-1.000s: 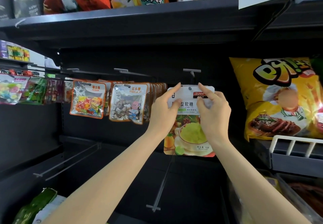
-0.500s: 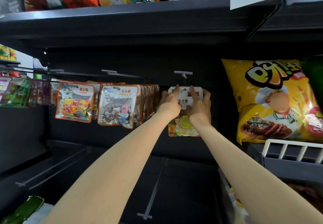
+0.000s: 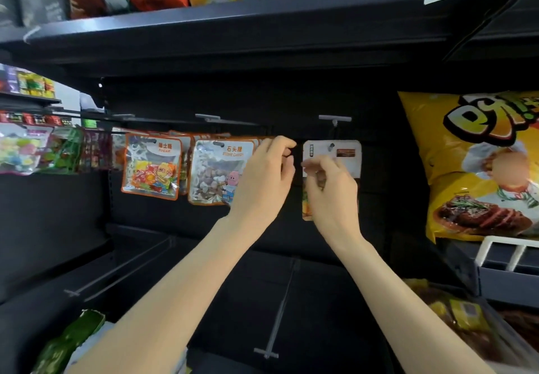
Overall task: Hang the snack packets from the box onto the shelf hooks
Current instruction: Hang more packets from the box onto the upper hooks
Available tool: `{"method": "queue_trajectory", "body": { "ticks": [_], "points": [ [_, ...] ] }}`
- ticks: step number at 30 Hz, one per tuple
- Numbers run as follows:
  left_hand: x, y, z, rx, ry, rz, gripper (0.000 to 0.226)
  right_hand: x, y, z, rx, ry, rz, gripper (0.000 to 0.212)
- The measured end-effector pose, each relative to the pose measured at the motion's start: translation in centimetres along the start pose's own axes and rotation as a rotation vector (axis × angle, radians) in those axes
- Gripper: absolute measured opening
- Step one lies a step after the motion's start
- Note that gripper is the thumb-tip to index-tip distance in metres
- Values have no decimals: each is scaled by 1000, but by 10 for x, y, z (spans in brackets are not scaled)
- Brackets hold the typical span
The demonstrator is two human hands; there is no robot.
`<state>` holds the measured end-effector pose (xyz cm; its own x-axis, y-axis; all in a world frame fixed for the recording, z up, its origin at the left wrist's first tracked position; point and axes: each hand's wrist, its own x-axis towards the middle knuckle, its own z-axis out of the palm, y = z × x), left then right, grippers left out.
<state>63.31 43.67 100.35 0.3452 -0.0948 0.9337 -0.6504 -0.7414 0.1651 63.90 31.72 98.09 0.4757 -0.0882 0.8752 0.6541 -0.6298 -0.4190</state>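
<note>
A white-topped snack packet [image 3: 345, 155] with fruit print hangs by its hole on the black shelf hook [image 3: 334, 119]. My right hand [image 3: 331, 195] is in front of the packet's lower half, its curled fingers and thumb pinching the packet's left edge. My left hand [image 3: 267, 178] is just left of the packet, apart from it by a small gap, fingers loosely curled and holding nothing. The box is not in view.
Rows of orange-edged candy packets [image 3: 151, 166] hang on the hooks to the left. A big yellow chip bag [image 3: 478, 169] stands at the right above a white wire divider [image 3: 495, 245]. Bare hook rods [image 3: 277, 315] jut out below. A dark shelf [image 3: 233, 32] of snack bags sits overhead.
The packet went onto the hook and was pushed back along it. My left hand has let go and moved left. My right hand has slid down to the packet's left edge.
</note>
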Motion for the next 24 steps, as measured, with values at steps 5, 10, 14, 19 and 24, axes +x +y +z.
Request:
{"method": "queue_trajectory", "body": {
  "ticks": [5,10,14,19,24],
  "points": [
    [-35,-41,-68,64,68,-90,17,-18,-66,38,262,-65,-77,19],
    [-92,-108,-153,202,98,-297,13,-56,-135,120,394,-294,-120,18],
    [-159,-186,-229,320,90,-511,9,-101,-188,213,401,-534,-92,19],
    [-261,-300,-333,346,91,-886,9,-179,-260,348,400,-816,-52,19],
    [-359,-392,-431,462,-14,-1198,9,-261,-323,472,400,-1052,83,23]
  ]
}}
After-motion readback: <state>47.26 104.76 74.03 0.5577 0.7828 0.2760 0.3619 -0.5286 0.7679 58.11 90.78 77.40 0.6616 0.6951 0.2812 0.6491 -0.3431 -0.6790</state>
